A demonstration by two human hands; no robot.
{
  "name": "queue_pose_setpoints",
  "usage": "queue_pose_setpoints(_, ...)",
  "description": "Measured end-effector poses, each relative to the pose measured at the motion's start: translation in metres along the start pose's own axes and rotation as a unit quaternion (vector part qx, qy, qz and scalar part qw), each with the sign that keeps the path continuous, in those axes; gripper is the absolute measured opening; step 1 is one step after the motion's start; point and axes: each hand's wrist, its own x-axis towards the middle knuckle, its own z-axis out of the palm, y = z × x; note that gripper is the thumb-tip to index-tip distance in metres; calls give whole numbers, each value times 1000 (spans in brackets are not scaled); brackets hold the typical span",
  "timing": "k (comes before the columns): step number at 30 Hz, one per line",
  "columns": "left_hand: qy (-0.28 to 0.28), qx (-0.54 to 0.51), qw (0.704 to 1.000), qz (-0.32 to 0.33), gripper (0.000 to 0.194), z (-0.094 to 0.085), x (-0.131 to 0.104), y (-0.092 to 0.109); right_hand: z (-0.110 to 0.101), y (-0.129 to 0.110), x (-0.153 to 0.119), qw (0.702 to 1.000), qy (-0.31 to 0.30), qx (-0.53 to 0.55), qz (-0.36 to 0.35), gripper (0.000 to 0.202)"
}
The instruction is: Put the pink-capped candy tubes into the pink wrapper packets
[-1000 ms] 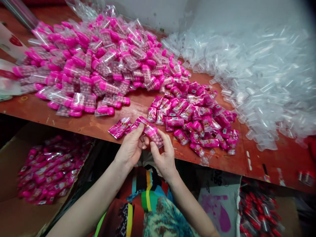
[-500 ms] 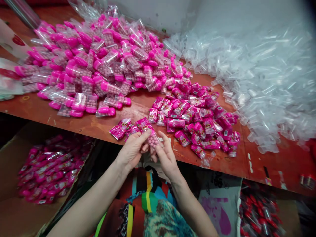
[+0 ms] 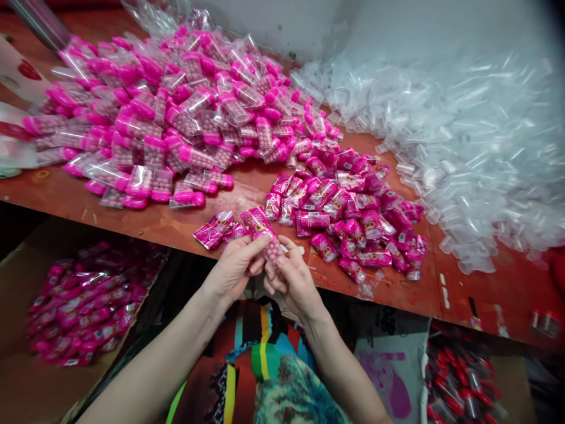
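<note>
I am holding a bead-filled tube (image 3: 273, 253) with its printed wrapper (image 3: 255, 218), between both hands, at the table's (image 3: 168, 221) near edge.

The tube's long axis is running aslant: the wrapper end is pointing away and leftward over the table, the beaded end back toward me and rightward; neither hand is clearly nearer. My left hand (image 3: 238, 265) is pinching it, thumb on top, and my right hand (image 3: 291, 275) is curling around the beaded end. Wrapped packs (image 3: 215, 229) are lying just left of the wrapper. My fingers are hiding the tube's underside and tip, so I cannot tell how far the wrapper is reaching underneath.
</note>
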Motion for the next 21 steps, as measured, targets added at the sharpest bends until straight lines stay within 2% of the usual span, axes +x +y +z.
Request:
queue_pose_setpoints(2, -1, 7, 1000, 5, 30, 1, 0, -2, 1, 3, -1, 997, 45, -53, -32, 41)
queue_pose_setpoints(5, 35, -1, 999, 14, 31, 1, 1, -6, 2, 6, -1, 987, 95, -115, -52, 47)
queue_pose_setpoints(7, 46, -10, 999, 5, 31, 0, 2, -8, 1, 7, 0, 992, 79, -95, -30, 46)
queue_pose_setpoints(10, 24, -17, 1000, -8, 29, -2, 3, -10, -1, 5, 2, 998, 45, -51, 0, 44)
queue_pose_setpoints(17, 15, -3, 1000, -28, 28, 0, 1, -5, -2, -2, -3, 984, 90, -146, -45, 49)
queue_pose_setpoints(21, 7, -35, 999, -11, 29, 1, 1, 1, -4, -8, -1, 999, 0, -19, 31, 43)
